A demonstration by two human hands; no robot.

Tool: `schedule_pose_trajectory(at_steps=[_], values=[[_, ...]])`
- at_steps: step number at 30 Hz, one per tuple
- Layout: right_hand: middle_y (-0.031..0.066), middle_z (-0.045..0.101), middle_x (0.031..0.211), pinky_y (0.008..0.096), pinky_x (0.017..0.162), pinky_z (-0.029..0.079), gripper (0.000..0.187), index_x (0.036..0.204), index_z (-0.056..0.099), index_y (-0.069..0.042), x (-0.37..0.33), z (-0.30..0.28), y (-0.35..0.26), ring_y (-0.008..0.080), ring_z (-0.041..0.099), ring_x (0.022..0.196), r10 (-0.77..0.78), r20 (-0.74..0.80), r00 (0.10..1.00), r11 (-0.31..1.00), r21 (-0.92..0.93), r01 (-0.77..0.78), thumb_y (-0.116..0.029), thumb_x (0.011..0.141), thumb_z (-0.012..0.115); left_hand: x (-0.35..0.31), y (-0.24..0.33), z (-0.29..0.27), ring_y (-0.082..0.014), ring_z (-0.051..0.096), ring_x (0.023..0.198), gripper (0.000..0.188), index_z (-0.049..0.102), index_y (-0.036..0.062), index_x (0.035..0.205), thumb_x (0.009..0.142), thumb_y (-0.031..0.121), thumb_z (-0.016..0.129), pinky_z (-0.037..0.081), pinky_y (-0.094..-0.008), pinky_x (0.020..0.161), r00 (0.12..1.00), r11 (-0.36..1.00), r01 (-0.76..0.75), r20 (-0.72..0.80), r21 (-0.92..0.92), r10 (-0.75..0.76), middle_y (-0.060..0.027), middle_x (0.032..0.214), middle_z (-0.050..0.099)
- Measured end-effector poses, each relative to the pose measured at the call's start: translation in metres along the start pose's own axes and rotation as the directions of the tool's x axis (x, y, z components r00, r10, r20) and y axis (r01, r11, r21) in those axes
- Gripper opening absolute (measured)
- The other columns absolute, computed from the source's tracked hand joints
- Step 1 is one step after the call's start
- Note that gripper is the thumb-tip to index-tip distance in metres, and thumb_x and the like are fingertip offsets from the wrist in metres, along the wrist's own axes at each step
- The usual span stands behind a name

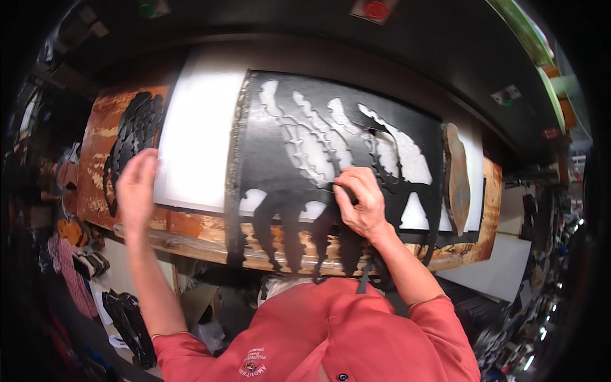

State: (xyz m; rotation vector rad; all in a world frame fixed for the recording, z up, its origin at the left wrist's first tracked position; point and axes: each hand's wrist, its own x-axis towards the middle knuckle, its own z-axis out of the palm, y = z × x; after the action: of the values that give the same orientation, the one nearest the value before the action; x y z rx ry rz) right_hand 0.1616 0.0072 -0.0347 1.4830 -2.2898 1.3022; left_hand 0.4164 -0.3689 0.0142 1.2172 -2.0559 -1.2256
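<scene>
A black flexible sheet [254, 146] with several curved, scalloped cut-outs lies across a white board [197, 127], its lower strips hanging over the front edge toward me. My right hand [361, 202] is closed on the sheet near its middle, thumb and fingers pinching it just below the cut-outs. On the left, my left hand [135, 188] hovers at the near side of a stack of black scalloped pieces [137, 130]. Motion blurs its bent fingers, and whether they hold a piece is unclear.
A brown elongated shape with a curved outline [457, 178] lies at the board's right side. Worn wooden table edging [191, 242] runs along the front. Overhead is a dark machine beam with a red button [375, 9] and green ones. A black plastic bag [127, 318] sits lower left.
</scene>
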Motion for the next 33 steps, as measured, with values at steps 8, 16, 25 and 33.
schedule_pose_trajectory(at_steps=[8, 16, 25, 33], values=[[0.0136, 0.073, 0.103, 0.0345, 0.087, 0.058, 0.018, 0.106, 0.072, 0.001, -0.004, -0.068, 0.013, 0.0269, 0.072, 0.095, 0.063, -0.038, 0.997, 0.987, 0.150, -0.056, 0.000, 0.089, 0.075, -0.071, 0.059, 0.141, -0.0301, 0.067, 0.123, 0.052, 0.057, -0.0071, 0.145, 0.103, 0.019, 0.069, 0.054, -0.0394, 0.104, 0.980, 0.988, -0.144, 0.146, 0.060, 0.134, -0.0260, 0.142, 0.063], [0.0309, 0.045, 0.155, 0.0529, 0.118, 0.039, 0.092, 0.152, 0.053, 0.000, -0.081, -0.217, 0.113, 0.0469, 0.044, 0.141, 0.602, -0.291, 0.744, 0.510, -0.577, -0.638, -0.049, 0.080, 0.082, -0.060, 0.042, 0.154, -0.0099, 0.061, 0.083, 0.040, 0.067, -0.0094, 0.129, 0.104, 0.022, 0.069, 0.051, -0.0279, 0.075, 0.984, 0.997, -0.049, 0.165, -0.062, 0.059, -0.0054, 0.097, 0.072], [0.0307, 0.052, 0.150, 0.0523, 0.117, 0.043, 0.095, 0.150, 0.057, -0.005, -0.103, -0.270, 0.148, 0.0445, 0.049, 0.135, 0.571, -0.199, 0.797, 0.598, -0.564, -0.569, -0.043, 0.066, 0.081, -0.118, -0.012, 0.083, -0.0050, 0.053, 0.079, 0.021, 0.070, -0.0041, 0.104, 0.106, 0.017, 0.066, 0.044, -0.0236, 0.071, 0.999, 0.971, -0.004, 0.042, 0.240, -0.006, 0.0030, 0.087, 0.064], [0.0265, 0.061, 0.137, 0.0503, 0.107, 0.049, 0.045, 0.127, 0.066, 0.004, -0.127, -0.231, 0.105, 0.0414, 0.056, 0.130, 0.338, -0.230, 0.913, 0.795, -0.449, -0.407, -0.019, 0.090, 0.075, -0.192, -0.081, 0.048, -0.0070, 0.064, 0.089, 0.022, 0.072, -0.0026, 0.110, 0.108, 0.018, 0.065, 0.051, -0.0253, 0.083, 0.977, 0.958, 0.188, -0.056, -0.215, -0.205, -0.0016, 0.100, 0.073]])
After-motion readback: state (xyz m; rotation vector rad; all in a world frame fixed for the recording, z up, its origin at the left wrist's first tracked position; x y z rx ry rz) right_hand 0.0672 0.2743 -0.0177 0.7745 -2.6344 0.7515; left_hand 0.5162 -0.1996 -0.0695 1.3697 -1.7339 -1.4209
